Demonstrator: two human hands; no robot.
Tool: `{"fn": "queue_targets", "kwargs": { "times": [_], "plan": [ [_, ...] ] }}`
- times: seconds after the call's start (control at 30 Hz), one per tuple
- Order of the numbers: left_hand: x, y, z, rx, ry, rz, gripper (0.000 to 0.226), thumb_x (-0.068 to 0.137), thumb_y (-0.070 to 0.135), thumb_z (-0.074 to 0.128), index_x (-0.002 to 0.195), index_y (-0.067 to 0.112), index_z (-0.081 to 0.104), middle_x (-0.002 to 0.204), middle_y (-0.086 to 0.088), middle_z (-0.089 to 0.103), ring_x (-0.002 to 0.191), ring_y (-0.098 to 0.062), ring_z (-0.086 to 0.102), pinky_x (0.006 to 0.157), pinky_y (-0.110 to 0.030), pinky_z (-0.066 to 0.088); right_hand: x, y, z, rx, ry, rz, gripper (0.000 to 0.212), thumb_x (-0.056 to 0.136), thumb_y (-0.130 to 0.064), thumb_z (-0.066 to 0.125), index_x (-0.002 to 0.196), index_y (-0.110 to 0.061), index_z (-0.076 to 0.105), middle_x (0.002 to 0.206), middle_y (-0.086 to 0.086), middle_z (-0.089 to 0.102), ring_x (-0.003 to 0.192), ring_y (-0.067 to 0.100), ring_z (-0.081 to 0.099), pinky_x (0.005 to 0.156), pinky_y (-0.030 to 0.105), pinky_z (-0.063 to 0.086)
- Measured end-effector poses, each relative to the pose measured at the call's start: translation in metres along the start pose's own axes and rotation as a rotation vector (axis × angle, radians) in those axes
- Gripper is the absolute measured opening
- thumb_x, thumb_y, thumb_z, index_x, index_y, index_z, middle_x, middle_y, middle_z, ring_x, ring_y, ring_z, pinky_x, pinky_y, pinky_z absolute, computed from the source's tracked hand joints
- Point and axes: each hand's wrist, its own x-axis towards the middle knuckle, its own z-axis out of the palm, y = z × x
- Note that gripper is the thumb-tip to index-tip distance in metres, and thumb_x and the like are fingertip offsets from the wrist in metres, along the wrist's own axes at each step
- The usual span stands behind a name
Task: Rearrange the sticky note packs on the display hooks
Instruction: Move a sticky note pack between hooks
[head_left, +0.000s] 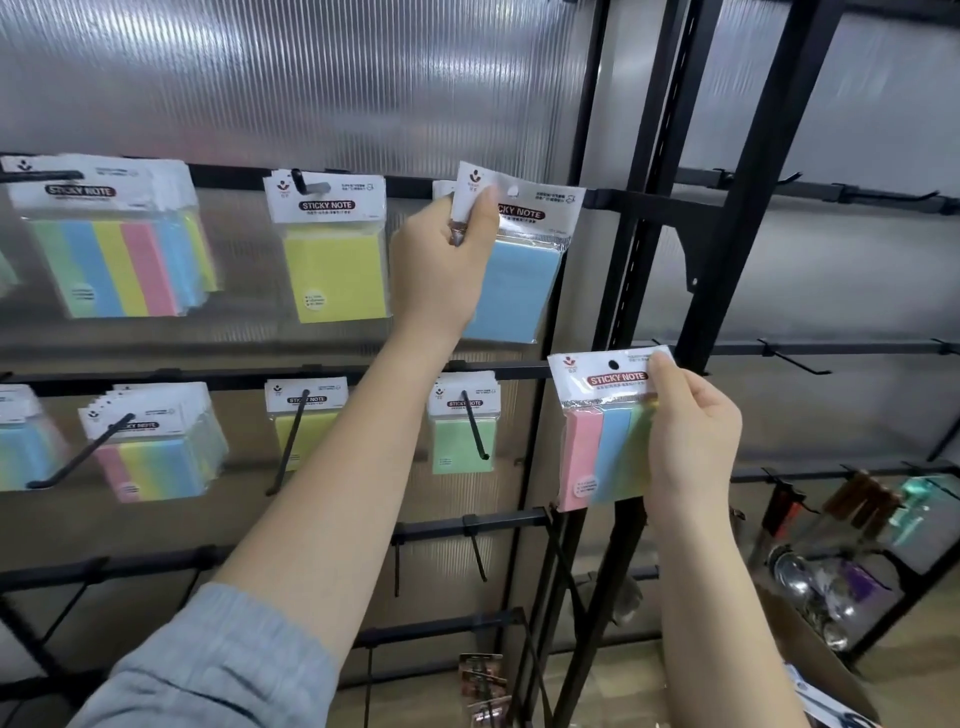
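My left hand (447, 260) pinches the white header of a blue sticky note pack (514, 291) at the right end of the top rail, tilted, with more headers behind it. My right hand (691, 441) grips a pink, blue and green striped pack (597, 452) in front of the black upright, off any hook. A yellow pack (335, 270) hangs on the top rail's middle hook. A thick bunch of striped packs (119, 260) hangs at top left. On the second rail hang striped packs (156, 457), a yellow pack (298, 431) and a green pack (462, 441).
Bare black hooks (478, 561) stick out from the lower rails. A black upright frame (722, 249) divides this panel from a rack on the right with bare hooks. Kitchen tools and spoons (810, 582) hang at lower right above a cardboard box (826, 670).
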Motion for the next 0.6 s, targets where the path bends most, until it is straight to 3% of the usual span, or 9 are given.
{"fn": "queue_targets", "kwargs": {
  "times": [0.1, 0.23, 0.4, 0.6],
  "plan": [
    [-0.002, 0.0, 0.002, -0.015, 0.032, -0.018, 0.045, 0.092, 0.032, 0.056, 0.055, 0.022, 0.032, 0.049, 0.009, 0.03, 0.048, -0.008, 0.025, 0.049, -0.028, 0.02, 0.005, 0.003, 0.0, -0.006, -0.027, 0.003, 0.037, 0.095, -0.026, 0.053, 0.063, -0.007, 0.057, 0.052, -0.008, 0.061, 0.047, 0.002, 0.052, 0.044, 0.01, 0.037],
    [-0.005, 0.002, 0.005, -0.032, 0.041, -0.016, 0.041, 0.091, 0.03, 0.057, 0.055, 0.02, 0.039, 0.049, 0.008, 0.035, 0.05, -0.01, 0.029, 0.05, -0.028, 0.022, 0.008, 0.005, 0.0, 0.007, -0.061, 0.019, 0.037, 0.094, -0.026, 0.053, 0.066, -0.002, 0.059, 0.054, -0.007, 0.063, 0.048, 0.003, 0.055, 0.044, 0.011, 0.038],
    [-0.005, 0.002, 0.009, -0.066, 0.087, 0.008, 0.05, 0.088, 0.033, 0.059, 0.068, -0.012, 0.053, 0.059, -0.017, 0.048, 0.055, -0.014, 0.037, 0.051, -0.028, 0.027, 0.011, 0.006, -0.002, 0.044, -0.113, 0.012, 0.041, 0.095, -0.026, 0.053, 0.055, -0.019, 0.061, 0.057, -0.005, 0.068, 0.048, 0.001, 0.059, 0.044, 0.009, 0.04],
    [-0.002, -0.009, 0.015, -0.007, 0.114, -0.034, 0.047, 0.09, 0.032, 0.06, 0.068, -0.01, 0.053, 0.057, -0.011, 0.044, 0.054, -0.015, 0.036, 0.05, -0.028, 0.024, 0.017, 0.004, -0.002, 0.048, -0.159, 0.012, 0.045, 0.095, -0.026, 0.053, 0.051, -0.024, 0.066, 0.059, -0.007, 0.069, 0.05, 0.001, 0.06, 0.045, 0.009, 0.041]
  ]
}}
